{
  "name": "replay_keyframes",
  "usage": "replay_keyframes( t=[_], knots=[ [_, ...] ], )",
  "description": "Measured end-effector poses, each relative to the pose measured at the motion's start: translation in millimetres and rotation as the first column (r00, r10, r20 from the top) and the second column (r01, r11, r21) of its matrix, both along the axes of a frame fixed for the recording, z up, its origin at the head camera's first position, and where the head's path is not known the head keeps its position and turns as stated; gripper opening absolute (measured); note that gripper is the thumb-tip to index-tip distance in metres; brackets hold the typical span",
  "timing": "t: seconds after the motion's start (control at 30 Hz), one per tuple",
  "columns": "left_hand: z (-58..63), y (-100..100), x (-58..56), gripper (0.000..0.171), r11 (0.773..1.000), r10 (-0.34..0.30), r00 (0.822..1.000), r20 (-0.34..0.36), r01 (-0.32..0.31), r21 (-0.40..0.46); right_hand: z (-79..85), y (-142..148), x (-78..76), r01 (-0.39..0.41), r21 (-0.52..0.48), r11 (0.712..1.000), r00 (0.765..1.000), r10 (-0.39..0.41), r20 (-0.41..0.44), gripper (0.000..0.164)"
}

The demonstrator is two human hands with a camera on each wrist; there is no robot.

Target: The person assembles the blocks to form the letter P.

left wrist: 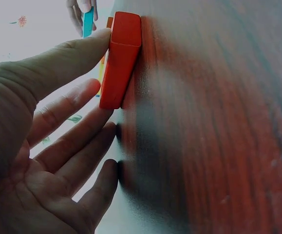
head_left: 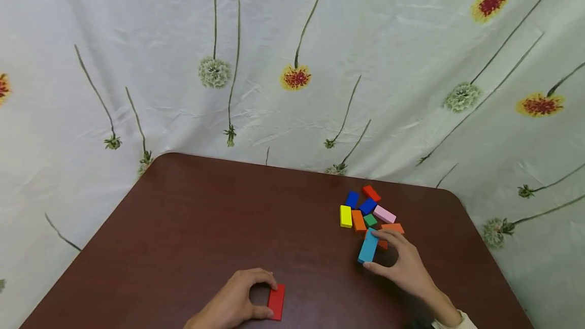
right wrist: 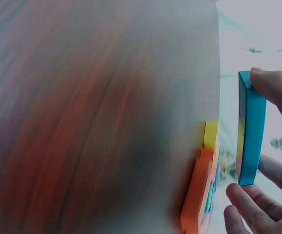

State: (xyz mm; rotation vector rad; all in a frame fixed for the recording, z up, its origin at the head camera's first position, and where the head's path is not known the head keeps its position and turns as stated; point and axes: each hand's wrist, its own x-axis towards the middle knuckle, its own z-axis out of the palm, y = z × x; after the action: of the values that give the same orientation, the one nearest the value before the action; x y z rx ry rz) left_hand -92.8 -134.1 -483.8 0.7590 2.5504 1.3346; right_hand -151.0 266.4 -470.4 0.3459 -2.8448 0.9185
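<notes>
A red block (head_left: 276,302) lies flat on the dark wooden table, and my left hand (head_left: 235,298) holds it by its two ends between thumb and fingers. In the left wrist view the thumb and a fingertip touch the red block (left wrist: 122,61), its underside close to the tabletop. My right hand (head_left: 407,265) pinches a light blue block (head_left: 368,245) end to end, just in front of a group of blocks. The right wrist view shows this light blue block (right wrist: 253,129) raised off the table between thumb and fingertips.
Near the far right lie several loose blocks: yellow (head_left: 346,216), orange (head_left: 358,221), green (head_left: 370,220), pink (head_left: 384,214), blue (head_left: 352,199) and red (head_left: 371,193). Behind the table's (head_left: 205,217) far edge hangs a white flowered cloth (head_left: 256,39).
</notes>
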Motion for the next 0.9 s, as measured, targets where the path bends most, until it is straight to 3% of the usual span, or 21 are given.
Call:
replay_keyframes(
  t=[0.37, 0.9],
  knots=[
    [-0.7, -1, 0.3, 0.034, 1.0, -0.022, 1.0, 0.008, 0.022, 0.017, -3.9, -42, -3.3, -0.123, -0.047, 0.991, 0.992, 0.124, 0.024, 0.074],
    [-1.8, -2, -2.5, 0.034, 0.999, -0.033, 0.999, 0.012, 0.033, 0.03, -8.0, -101, -9.5, -0.299, -0.085, 0.95, 0.951, 0.305, 0.058, 0.07]
  ],
)
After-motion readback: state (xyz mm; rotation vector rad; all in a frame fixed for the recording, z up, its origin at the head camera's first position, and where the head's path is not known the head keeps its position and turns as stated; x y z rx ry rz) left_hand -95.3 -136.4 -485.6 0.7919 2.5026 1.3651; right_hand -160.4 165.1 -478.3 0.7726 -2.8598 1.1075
